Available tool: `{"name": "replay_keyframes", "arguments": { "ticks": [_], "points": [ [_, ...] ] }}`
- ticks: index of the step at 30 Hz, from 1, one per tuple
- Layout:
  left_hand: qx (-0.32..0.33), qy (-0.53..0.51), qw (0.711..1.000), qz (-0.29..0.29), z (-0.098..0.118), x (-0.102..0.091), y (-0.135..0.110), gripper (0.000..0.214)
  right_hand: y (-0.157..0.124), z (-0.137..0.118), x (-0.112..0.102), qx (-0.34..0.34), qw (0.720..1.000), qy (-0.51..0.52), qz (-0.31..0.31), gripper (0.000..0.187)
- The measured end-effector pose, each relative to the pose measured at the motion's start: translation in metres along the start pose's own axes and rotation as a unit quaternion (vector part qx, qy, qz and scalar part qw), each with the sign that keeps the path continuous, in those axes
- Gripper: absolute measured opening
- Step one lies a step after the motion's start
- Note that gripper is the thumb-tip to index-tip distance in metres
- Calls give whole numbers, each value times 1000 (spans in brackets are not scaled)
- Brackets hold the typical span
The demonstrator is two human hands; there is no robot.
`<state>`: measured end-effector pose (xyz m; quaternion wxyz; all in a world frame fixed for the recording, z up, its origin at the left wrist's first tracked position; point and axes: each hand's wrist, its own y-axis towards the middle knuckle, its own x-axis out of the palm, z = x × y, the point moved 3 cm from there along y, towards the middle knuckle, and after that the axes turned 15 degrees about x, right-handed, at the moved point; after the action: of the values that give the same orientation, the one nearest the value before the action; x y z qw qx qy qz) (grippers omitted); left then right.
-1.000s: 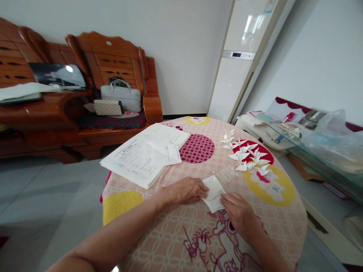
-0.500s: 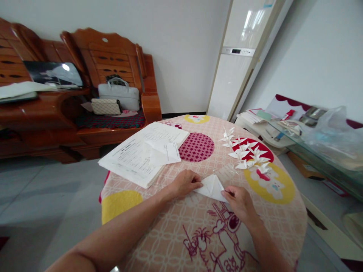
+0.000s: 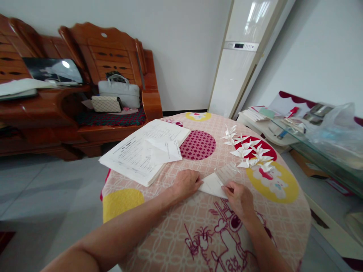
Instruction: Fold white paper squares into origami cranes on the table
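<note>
A folded sheet of white paper [image 3: 212, 185] lies on the patterned tablecloth [image 3: 170, 241] between my two hands. At its left corner, the fingers of my left hand [image 3: 187, 183] are closed on the paper's edge. My right hand [image 3: 239, 198] pinches the right side of the same paper between thumb and fingers. Just beyond it, several white folded paper cranes [image 3: 249, 153] stand in a cluster to the right. To the left rests a stack of printed sheets [image 3: 133, 151], with a loose folded piece of paper [image 3: 166, 151] on top.
A glass shelf [image 3: 314, 143] with a plastic bag [image 3: 331, 128] stands right of the round table. Behind are a wooden sofa [image 3: 113, 49] holding a grey bag [image 3: 120, 92], and a tall white air conditioner [image 3: 235, 71].
My right hand's side of the paper has been folded over, so its peaked shape is now a narrower, flatter one. Both hands stay on it. The camera view has shifted slightly.
</note>
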<state>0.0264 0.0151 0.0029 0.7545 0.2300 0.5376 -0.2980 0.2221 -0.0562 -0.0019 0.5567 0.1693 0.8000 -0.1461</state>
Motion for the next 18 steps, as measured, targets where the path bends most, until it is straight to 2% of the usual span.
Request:
{"name": "replay_keyframes", "arguments": {
  "ticks": [11,18],
  "points": [
    [11,28,1000,-7,2,-1,3,26,2,-1,1,6,1000,-17,5,27],
    [-6,38,999,-28,5,-4,4,27,3,-1,1,11,1000,-12,-1,26]
  ]
}}
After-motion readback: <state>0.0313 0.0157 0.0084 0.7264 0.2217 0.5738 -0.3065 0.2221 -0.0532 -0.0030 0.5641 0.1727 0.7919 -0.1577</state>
